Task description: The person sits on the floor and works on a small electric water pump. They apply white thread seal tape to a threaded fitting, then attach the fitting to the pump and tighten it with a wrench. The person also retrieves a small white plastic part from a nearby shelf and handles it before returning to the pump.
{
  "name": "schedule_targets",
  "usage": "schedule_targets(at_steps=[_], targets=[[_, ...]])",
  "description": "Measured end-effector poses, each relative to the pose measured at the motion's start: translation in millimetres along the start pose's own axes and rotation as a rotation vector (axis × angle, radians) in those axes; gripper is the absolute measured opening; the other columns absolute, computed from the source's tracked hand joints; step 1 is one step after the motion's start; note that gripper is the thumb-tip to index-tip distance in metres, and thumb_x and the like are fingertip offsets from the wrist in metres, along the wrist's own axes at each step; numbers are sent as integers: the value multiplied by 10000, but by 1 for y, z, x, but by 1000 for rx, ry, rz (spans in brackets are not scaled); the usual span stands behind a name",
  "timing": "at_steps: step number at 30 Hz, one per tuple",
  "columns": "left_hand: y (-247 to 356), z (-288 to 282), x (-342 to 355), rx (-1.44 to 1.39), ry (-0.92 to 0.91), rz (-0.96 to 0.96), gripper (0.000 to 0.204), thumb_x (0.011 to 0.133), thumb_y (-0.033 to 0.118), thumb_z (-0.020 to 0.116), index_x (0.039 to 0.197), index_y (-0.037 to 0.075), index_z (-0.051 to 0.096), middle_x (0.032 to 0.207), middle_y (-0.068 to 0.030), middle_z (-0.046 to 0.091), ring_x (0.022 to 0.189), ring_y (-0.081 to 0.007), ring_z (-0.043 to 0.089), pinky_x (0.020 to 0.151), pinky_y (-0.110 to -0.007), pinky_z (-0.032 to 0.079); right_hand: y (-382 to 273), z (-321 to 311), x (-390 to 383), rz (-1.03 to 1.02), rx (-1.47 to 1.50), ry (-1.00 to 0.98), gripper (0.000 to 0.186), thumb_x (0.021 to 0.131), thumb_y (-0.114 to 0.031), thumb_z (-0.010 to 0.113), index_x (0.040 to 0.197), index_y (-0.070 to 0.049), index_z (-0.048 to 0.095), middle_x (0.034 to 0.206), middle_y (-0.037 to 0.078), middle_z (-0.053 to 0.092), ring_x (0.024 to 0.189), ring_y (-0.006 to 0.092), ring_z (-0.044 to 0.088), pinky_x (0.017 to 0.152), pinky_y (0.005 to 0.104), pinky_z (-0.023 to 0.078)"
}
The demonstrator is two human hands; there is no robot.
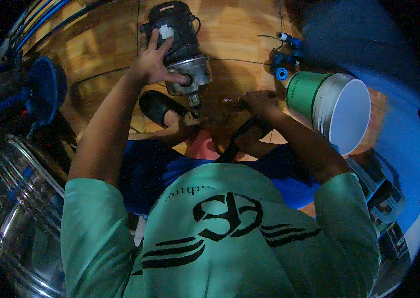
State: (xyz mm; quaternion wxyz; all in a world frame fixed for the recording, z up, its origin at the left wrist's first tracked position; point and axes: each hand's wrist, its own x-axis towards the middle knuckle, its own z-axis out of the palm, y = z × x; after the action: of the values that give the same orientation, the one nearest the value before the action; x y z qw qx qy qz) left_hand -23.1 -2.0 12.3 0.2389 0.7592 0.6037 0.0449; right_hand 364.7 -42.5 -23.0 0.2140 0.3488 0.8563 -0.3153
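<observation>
A dark motor pump (172,30) with a shiny metal front housing (201,72) lies on the floor ahead of me. My left hand (155,64) is spread over it, fingers reaching onto the black motor body and thumb pressed on the metal housing. From the housing a short metal neck (193,99) points back toward my feet. In shadow to the right of the pump, my right hand (262,105) is closed. A small glint shows just left of its fingers, but darkness hides what it grips. A black sandal (154,108) is on my left foot, beside the neck.
At the right, a white bucket (325,102) with a green band lies on its side. Blue pipe fittings (291,43) lie beyond it on the wood-patterned floor (239,35). A blue round basin-like thing (46,89) stands left; a large shiny metal vessel (16,213) is at lower left.
</observation>
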Motion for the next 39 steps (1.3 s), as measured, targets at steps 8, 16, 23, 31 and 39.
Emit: schedule_targets(at_steps=[8,16,23,31,39], targets=[[22,-13,5,208,-104,-110,1357,401,837,759,1510,182,334,1571,-308,126,1416,-582,70,1149,-600,210,-107,-96,-30,52,-254,-149,260,848,-163,586,1086,-180,687,923,139,699,844,343,698,720,463,548],[30,-22,5,142,-122,-138,1385,401,872,724,1519,160,323,1560,-332,125,1427,-568,55,1177,-581,124,-186,-126,-23,114,-353,-244,423,791,-204,685,1187,-84,601,932,143,709,854,326,708,693,466,564],[29,-24,4,152,-135,-100,1414,410,893,696,1515,97,317,1542,-370,117,1437,-550,38,1193,-545,40,-224,-123,9,230,-447,-291,261,772,-166,688,1017,-79,712,951,138,725,890,331,710,711,437,574],[20,-13,5,160,-84,-76,1399,409,869,721,1509,98,332,1527,-389,137,1438,-550,49,1184,-563,35,-220,-113,9,252,-428,-241,207,756,-189,706,943,-115,751,946,84,739,883,277,716,703,433,572],[16,-10,6,228,-22,-15,1321,481,871,687,1494,93,350,1513,-395,181,1439,-529,123,1182,-577,46,-232,-137,11,279,-276,-88,245,794,-221,671,965,-60,743,960,117,735,903,307,713,729,431,572]])
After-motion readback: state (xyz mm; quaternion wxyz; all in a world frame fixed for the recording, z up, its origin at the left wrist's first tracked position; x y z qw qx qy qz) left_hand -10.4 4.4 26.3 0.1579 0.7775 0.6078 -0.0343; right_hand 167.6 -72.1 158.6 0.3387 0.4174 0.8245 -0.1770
